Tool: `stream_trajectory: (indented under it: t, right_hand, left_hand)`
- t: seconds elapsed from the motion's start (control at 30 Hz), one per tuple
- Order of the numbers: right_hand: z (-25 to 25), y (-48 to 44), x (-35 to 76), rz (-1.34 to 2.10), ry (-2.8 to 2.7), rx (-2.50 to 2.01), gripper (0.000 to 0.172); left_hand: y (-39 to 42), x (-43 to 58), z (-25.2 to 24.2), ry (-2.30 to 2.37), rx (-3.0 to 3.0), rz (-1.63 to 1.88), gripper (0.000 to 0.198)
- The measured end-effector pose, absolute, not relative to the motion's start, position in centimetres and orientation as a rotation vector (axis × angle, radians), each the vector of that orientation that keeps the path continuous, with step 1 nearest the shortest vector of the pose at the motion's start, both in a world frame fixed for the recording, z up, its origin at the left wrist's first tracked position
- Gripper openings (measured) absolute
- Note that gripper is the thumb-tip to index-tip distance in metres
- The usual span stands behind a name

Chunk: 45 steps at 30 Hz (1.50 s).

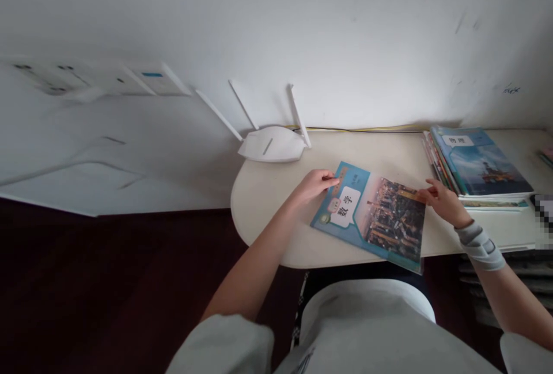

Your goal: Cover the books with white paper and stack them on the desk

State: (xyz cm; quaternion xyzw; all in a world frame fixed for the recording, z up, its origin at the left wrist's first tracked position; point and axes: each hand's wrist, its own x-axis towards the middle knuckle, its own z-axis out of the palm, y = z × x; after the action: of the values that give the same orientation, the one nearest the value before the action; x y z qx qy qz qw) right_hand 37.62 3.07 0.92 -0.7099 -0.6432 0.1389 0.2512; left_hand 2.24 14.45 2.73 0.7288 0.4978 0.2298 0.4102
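Note:
A blue mathematics textbook [363, 210] with a city photo on its cover lies turned sideways near the front of the cream table. It looks closed, and its lower right corner reaches past the table's front edge. My left hand [318, 184] pinches its upper left edge, thumb and fingers together. On the opposite side, my right hand [444, 202], with a grey wrist wrap [480, 244], has its fingers closed on the upper right edge. Right of that hand sits a stack of books, topped by a blue physics textbook [479, 161].
A white router [272, 143] with three raised antennas stands at the table's back left, against the wall. A yellow cable [380, 129] runs along the table's back edge. Sockets [142, 80] are on the left wall. A white seat [367, 293] is below the table's front edge.

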Motion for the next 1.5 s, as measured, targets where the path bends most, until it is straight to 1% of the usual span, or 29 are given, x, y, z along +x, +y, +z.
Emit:
stream_trajectory:
  t: [0.07,0.17,0.3,0.53,0.63,0.7,0.83,0.93,1.07,1.17,1.27,1.33,1.37,1.43,1.5]
  right_hand:
    - [0.2,3.2,37.7,0.497,-1.616,-1.855,0.052]
    - [-0.7,4.8,37.7,0.581,-1.474,-1.752,0.06]
    - [-1.3,7.6,37.7,0.609,-1.501,-1.674,0.054]
    - [-0.9,9.9,36.9,0.498,-1.66,-1.746,0.042]
    - [-0.4,9.3,36.8,0.473,-1.671,-1.735,0.035]
    - [0.4,8.7,36.5,0.403,-1.702,-1.711,0.033]
    - [2.9,8.2,34.9,0.121,-1.944,-1.541,0.034]
    - [4.6,8.4,32.9,0.052,-2.173,-1.454,0.034]
    - [6.3,8.8,30.8,0.015,-2.32,-1.46,0.036]
    - [7.6,9.1,30.3,0.117,-2.305,-1.466,0.037]
    - [8.8,9.6,30.5,0.352,-2.285,-1.429,0.037]
    - [9.2,10.2,30.6,0.519,-2.278,-1.385,0.037]
    - [9.2,10.4,30.7,0.588,-2.277,-1.361,0.038]
    - [9.0,10.9,30.7,0.681,-2.278,-1.325,0.038]
    - [8.7,11.4,30.8,0.732,-2.286,-1.315,0.038]
  left_hand:
    - [14.5,2.3,2.1,1.335,1.809,0.593,0.025]
    - [14.5,1.9,1.7,1.428,1.807,0.568,0.022]
    - [14.3,1.2,1.7,1.53,1.846,0.61,0.018]
    - [14.3,2.2,2.0,1.604,1.864,0.811,0.019]
    - [13.8,2.2,2.5,1.555,1.804,0.901,0.016]
    - [13.4,2.2,2.9,1.499,1.735,0.95,0.018]
    - [12.7,2.8,3.3,1.315,1.531,0.945,0.034]
    - [12.4,3.2,3.6,1.133,1.377,0.852,0.045]
    - [11.9,3.2,4.2,0.969,1.152,0.857,0.041]
    - [11.4,3.1,4.4,0.92,1.054,0.965,0.035]
    - [11.6,3.0,4.2,1.047,1.165,1.211,0.03]
    - [12.0,2.9,4.2,1.118,1.235,1.412,0.031]
    - [12.3,2.9,4.1,1.113,1.255,1.462,0.035]
    - [12.8,2.7,4.2,1.059,1.3,1.385,0.044]
    - [13.4,2.5,4.3,1.078,1.412,1.17,0.045]
